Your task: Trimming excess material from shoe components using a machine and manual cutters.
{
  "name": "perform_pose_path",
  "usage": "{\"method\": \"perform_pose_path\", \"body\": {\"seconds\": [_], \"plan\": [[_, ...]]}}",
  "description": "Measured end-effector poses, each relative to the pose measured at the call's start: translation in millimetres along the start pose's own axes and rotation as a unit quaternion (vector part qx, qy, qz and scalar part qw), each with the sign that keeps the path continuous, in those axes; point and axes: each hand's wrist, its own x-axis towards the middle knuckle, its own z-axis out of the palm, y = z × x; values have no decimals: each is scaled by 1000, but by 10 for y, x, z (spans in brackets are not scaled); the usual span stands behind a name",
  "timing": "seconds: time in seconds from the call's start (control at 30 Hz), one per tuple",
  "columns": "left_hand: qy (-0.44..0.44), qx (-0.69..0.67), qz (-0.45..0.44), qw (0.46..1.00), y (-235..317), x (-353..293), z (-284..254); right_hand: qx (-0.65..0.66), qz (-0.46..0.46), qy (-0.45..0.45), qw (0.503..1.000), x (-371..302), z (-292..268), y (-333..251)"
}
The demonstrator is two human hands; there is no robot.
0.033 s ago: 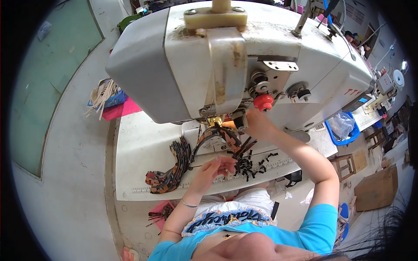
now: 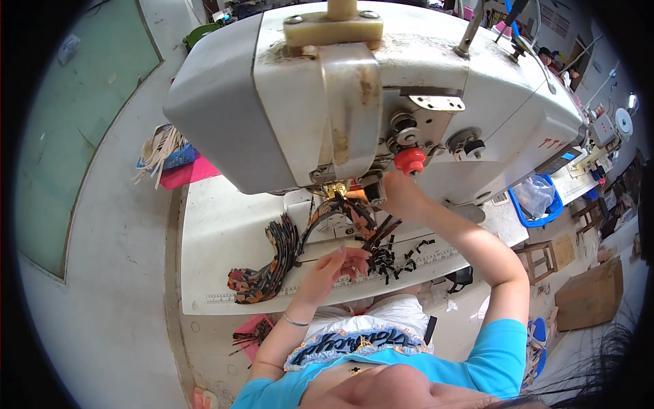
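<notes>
A white sewing machine (image 2: pixel 286 88) fills the upper middle, over a white work table (image 2: pixel 211 232). Dark floral fabric strips run under its brass-coloured presser foot (image 2: pixel 335 191). A bundle of such strips (image 2: pixel 269 262) lies left of the foot, joined to the piece at the needle. My left hand (image 2: pixel 340 264) is by the table's near edge, fingers loosely bent and apart, beside a pile of small black pieces (image 2: pixel 385 262); I see nothing held in it. My right hand (image 2: pixel 402 196) reaches in beside the needle area, below the red knob (image 2: pixel 410 161). Machine parts hide its fingertips.
A ruler strip (image 2: pixel 436 258) runs along the table's near edge. At the right stand a blue basket (image 2: pixel 538 221) with a plastic bag, a wooden stool (image 2: pixel 540 262) and a cardboard box (image 2: pixel 589 293). A blue basket of pale strips (image 2: pixel 163 153) is at the far left.
</notes>
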Motion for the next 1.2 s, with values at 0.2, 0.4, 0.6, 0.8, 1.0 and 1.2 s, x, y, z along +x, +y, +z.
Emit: {"method": "perform_pose_path", "body": {"seconds": [0.2,0.4,0.6,0.8,1.0,1.2], "plan": [[6,18,-35,999,-86,-87,38,-45,-241,-12,969,71,-24,139],[-7,25,-55,998,-116,-127,58,-100,-305,-66,945,166,-177,146],[-40,42,-60,997,-125,-37,146,-169,-387,-1,906,162,-91,218],[49,153,-4,987,-231,6,280,45,-225,213,950,-65,285,230],[174,326,161,915,-287,122,381,418,257,4,871,-1035,588,127],[116,440,103,884,-248,55,359,465,335,-130,809,-1323,647,30]]}}
